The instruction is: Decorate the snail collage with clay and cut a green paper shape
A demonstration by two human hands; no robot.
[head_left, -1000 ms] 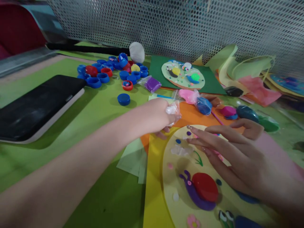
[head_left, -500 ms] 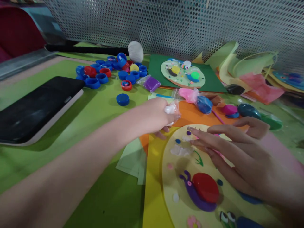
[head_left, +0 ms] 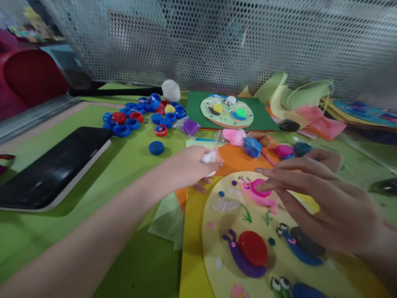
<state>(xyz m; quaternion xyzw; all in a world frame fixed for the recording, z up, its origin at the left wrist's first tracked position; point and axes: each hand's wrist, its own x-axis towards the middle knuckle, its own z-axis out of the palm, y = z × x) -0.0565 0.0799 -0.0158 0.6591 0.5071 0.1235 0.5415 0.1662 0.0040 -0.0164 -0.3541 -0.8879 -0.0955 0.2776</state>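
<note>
My left hand [head_left: 187, 165] is closed around a small clear bag of white clay [head_left: 209, 157], over orange paper at the upper left of a round cream board [head_left: 214, 236]. My right hand [head_left: 335, 203] hovers over the board's upper right, fingers stretched out and holding nothing that I can see. Its fingertips are nearest to a pink clay snail [head_left: 259, 193], which they partly cover. Lower on the board are a purple snail with a red shell [head_left: 252, 248], a blue snail with a dark shell [head_left: 305, 244] and white clay cloud shapes [head_left: 226, 204].
Blue and red bottle caps [head_left: 132, 123] cluster at the back left, behind a dark phone [head_left: 58, 165]. Bagged purple clay [head_left: 190, 126], pink clay [head_left: 234, 136] and blue clay [head_left: 252, 147] lie beyond the board. A second decorated disc [head_left: 226, 118] rests on green card before a perforated metal screen [head_left: 201, 45].
The view has tilted up and shifted right. My right hand has moved back off the clouds toward the right, uncovering more of the pink snail and the blue snail. My left hand keeps its hold.
</note>
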